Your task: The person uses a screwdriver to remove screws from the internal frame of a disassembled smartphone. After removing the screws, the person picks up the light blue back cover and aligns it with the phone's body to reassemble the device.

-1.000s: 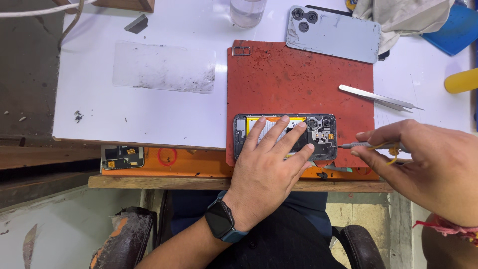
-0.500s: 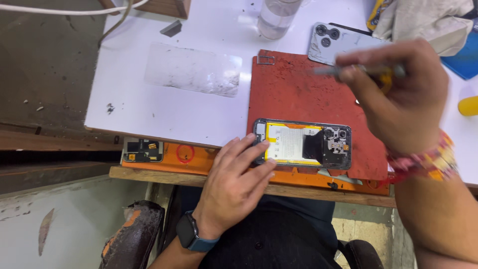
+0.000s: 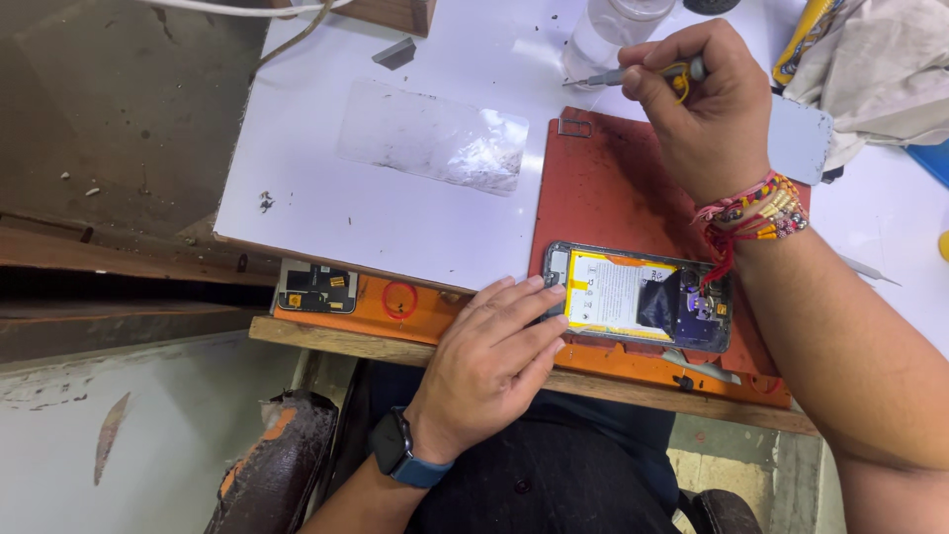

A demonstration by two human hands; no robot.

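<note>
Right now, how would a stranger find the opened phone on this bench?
Find the red work mat on the white table. At its near edge lies the opened phone, with the left hand touching its end. Unlike the closed phone back farther away, it shows a yellow-edged white battery.

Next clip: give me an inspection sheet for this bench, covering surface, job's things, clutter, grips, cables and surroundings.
Surface: white tabletop with a red rubber work mat over an orange mat at the front edge.
Job's things: opened smartphone with yellow-labelled battery lying flat on the red mat; thin metal-tipped screwdriver.
Clutter: clear plastic film sheet, small circuit board, grey phone back cover, crumpled beige cloth, clear bottle, steel tweezers.
Grips: left hand rests on the phone's left end; right hand holds the screwdriver raised above the mat.
Cables: pale cord at the table's far edge.
Surroundings: worn chair armrest, dusty floor.
</note>
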